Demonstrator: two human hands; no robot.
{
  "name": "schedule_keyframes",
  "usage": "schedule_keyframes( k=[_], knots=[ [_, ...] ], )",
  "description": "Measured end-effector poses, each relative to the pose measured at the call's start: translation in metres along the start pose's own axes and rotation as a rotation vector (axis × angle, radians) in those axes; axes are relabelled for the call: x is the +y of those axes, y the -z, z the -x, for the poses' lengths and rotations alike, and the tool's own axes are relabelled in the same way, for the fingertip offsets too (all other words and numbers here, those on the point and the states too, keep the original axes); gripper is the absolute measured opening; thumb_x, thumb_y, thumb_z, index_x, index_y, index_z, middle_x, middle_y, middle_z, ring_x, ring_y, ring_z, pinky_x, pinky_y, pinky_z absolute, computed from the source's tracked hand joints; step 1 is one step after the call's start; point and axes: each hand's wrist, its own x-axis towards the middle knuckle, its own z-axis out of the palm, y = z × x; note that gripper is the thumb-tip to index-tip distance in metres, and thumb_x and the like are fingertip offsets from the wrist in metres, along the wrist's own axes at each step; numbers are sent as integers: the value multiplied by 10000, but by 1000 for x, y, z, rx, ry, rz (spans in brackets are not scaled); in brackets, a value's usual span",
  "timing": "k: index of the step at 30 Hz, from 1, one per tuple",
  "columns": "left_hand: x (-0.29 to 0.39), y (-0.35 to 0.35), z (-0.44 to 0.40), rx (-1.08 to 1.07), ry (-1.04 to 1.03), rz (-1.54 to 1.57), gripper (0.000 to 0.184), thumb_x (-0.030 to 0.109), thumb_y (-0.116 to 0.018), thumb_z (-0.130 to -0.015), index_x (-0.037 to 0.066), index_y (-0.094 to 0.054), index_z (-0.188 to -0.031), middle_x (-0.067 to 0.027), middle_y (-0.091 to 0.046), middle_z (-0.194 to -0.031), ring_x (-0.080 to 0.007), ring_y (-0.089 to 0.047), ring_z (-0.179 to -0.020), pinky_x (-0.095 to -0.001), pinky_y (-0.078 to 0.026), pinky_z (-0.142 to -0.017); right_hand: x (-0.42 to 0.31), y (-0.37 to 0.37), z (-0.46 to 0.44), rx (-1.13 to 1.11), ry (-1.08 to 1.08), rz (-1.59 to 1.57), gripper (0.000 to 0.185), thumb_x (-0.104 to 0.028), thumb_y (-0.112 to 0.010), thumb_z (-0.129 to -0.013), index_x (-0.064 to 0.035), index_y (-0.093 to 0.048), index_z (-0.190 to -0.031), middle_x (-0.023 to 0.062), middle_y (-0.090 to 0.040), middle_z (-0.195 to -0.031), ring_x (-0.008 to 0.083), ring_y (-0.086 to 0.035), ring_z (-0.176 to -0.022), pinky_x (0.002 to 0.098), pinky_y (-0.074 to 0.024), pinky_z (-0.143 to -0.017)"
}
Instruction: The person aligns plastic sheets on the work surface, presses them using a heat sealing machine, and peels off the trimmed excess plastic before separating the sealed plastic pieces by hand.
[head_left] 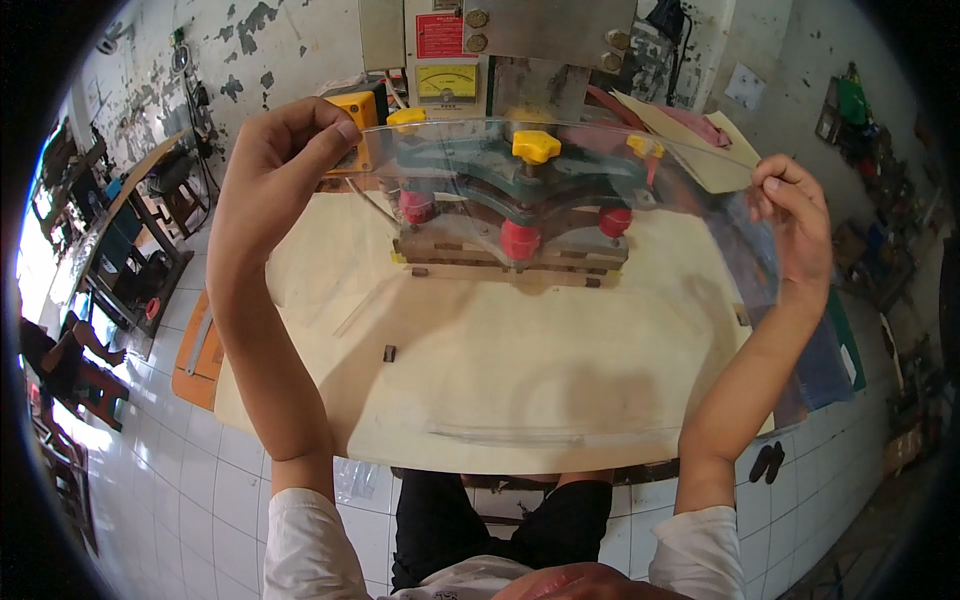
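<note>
A clear, flexible plastic sheet [455, 132] stretches between my two raised hands. My left hand [300, 150] pinches its upper left corner between thumb and fingers. At the upper right corner, the curled fingers of my right hand [792, 205] grip the sheet. Through the plastic I see a dark green clamping frame [470, 170] with yellow star knobs [536, 147] and red round parts [520, 240]. Beneath the frame is a metal-edged block [510, 262] on a pale board [520, 350]. The sheet's lower edge hangs near the front of that board.
A machine with a yellow-faced gauge [447, 83] and red label [440, 36] stands behind the frame. One small dark block [389, 353] lies on the board. Pale yellow card [690, 140] rests at back right, dark sandals [768, 463] on the floor. Another person sits far left.
</note>
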Motion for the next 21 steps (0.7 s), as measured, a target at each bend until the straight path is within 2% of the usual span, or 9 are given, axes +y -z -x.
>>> schedule_keyframes(
  k=[12, 15, 19, 21],
  knots=[
    [-4, -1, -1, 18, -27, 23, 239, 197, -640, -926, -42, -653, -921, 15, -628, -767, -24, -533, -704, -199, -413, -626, 5, 0, -4, 7, -16, 30, 187, -161, -573, -850, 0, -644, -913, 17, -555, -686, 113, -537, -670, 243, -417, -682],
    [4, -1, 2, -5, 24, -26, 229, 188, -666, -916, -39, -674, -944, 13, -640, -761, -24, -541, -706, -197, -421, -634, 5, -2, -3, 9, 3, 42, 169, -142, -563, -865, -2, -645, -916, 15, -564, -711, 107, -542, -698, 239, -420, -707],
    [7, 1, 6, 10, -102, -38, 205, 173, -690, -904, -28, -693, -939, 15, -649, -760, -18, -539, -702, -193, -407, -611, 8, 2, -2, -84, 50, 161, 163, -134, -566, -897, 2, -648, -936, 21, -594, -767, 98, -560, -753, 239, -426, -746],
    [12, 2, 10, 16, -158, -57, 191, 162, -688, -904, -27, -695, -935, 14, -655, -767, -15, -534, -693, -194, -400, -598, 8, 0, 0, -167, 66, 250, 179, -134, -575, -924, 13, -655, -986, 29, -624, -834, 105, -587, -824, 240, -435, -803]
  ],
)
